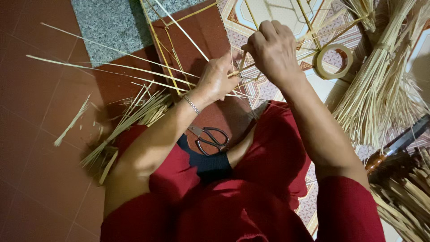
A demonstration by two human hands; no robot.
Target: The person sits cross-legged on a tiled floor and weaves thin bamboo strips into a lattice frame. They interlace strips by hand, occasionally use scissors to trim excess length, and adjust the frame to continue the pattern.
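Observation:
My left hand (218, 77) is closed on thin bamboo strips (134, 69) that fan out to the left over the floor. My right hand (274, 48) sits just right of it, fingers curled around a strip of the same light woven frame (309, 27) lying ahead of me. A silver bracelet (192, 105) circles my left wrist. Both hands almost touch above the crossing strips.
Black scissors (209, 138) lie on the red floor between my knees. A roll of tape (334, 61) rests to the right. Bundled straw sticks (380, 89) fill the right side, with a knife (398, 145) beside them. Cut scraps (130, 121) lie to the left.

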